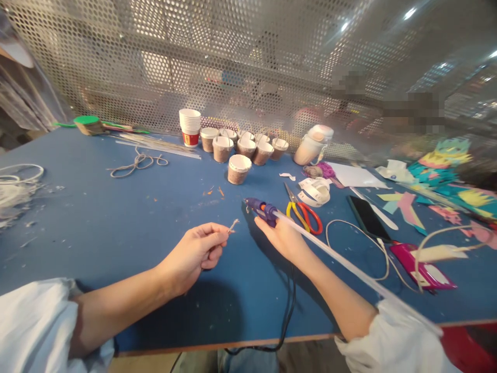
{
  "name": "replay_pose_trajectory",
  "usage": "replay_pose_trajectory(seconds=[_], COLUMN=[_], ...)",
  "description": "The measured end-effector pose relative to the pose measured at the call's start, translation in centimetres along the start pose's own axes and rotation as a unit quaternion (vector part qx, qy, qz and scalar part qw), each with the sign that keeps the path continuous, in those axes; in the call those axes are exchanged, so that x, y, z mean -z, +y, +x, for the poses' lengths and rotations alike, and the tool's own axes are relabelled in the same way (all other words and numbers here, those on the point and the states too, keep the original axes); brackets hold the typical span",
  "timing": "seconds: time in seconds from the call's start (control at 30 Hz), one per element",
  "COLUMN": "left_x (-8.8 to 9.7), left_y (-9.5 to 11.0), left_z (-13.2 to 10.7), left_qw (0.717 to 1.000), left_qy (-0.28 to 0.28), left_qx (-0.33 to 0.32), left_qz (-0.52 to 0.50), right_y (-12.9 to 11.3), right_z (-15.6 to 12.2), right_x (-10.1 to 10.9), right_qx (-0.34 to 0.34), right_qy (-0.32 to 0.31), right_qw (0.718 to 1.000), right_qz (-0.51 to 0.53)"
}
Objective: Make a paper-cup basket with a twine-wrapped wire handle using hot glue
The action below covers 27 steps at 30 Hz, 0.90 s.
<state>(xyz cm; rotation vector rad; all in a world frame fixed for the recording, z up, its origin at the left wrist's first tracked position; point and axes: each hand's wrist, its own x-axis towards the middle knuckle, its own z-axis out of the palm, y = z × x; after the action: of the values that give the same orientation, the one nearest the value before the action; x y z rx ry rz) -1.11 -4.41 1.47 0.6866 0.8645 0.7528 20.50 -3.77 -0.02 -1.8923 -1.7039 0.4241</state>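
Note:
My left hand (204,251) is closed, pinching a short bit of twine (233,226) whose frayed end sticks out past the fingertips. In my right hand (285,238) is a blue hot glue gun (261,207), its nozzle pointing left. A long white glue stick (349,267) runs out of its back over my forearm. A brown-wrapped paper cup (238,170) stands upright beyond both hands. Scissors (305,215) with red and yellow handles lie just right of the glue gun, beside a coil of white tape (314,191).
Several handled cups (223,149) and a stack of white cups (190,124) stand at the back by the perforated metal screen (135,52). Loose cord (137,163) lies left. A phone (368,217), cables, a pink packet (423,267) and paper scraps cover the right side.

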Motion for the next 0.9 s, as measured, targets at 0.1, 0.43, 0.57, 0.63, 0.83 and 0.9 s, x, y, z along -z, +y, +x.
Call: replay_pose_trajectory(seconds=[0.1,0.43,0.57,0.63,0.83,0.9], left_x=[0.1,0.8,0.7,0.6,0.2,0.2], left_y=[-0.1,-0.1,0.0,0.0,0.0,0.0], left_z=[0.2,0.5,0.4,0.3,-0.1,-0.2], left_qw=[1.000,1.000,1.000,1.000,1.000,1.000], left_qy=[0.006,-0.003,-0.004,-0.004,-0.004,-0.004], left_qx=[-0.006,-0.021,-0.016,-0.009,-0.004,-0.006], left_qz=[-0.001,-0.004,-0.012,-0.014,-0.016,-0.017], right_y=[0.2,0.1,0.3,-0.4,-4.6,-5.3], right_z=[0.3,-1.3,-4.6,-6.1,-5.3,-3.9], right_x=[-0.1,2.4,4.3,4.7,2.5,1.5], right_qx=[-0.008,0.013,-0.038,0.049,0.370,0.396], right_qy=[-0.028,-0.023,0.036,0.038,0.041,0.058], right_qw=[1.000,0.999,0.993,0.991,0.927,0.915], right_qz=[-0.012,0.028,-0.107,-0.118,-0.048,-0.046])
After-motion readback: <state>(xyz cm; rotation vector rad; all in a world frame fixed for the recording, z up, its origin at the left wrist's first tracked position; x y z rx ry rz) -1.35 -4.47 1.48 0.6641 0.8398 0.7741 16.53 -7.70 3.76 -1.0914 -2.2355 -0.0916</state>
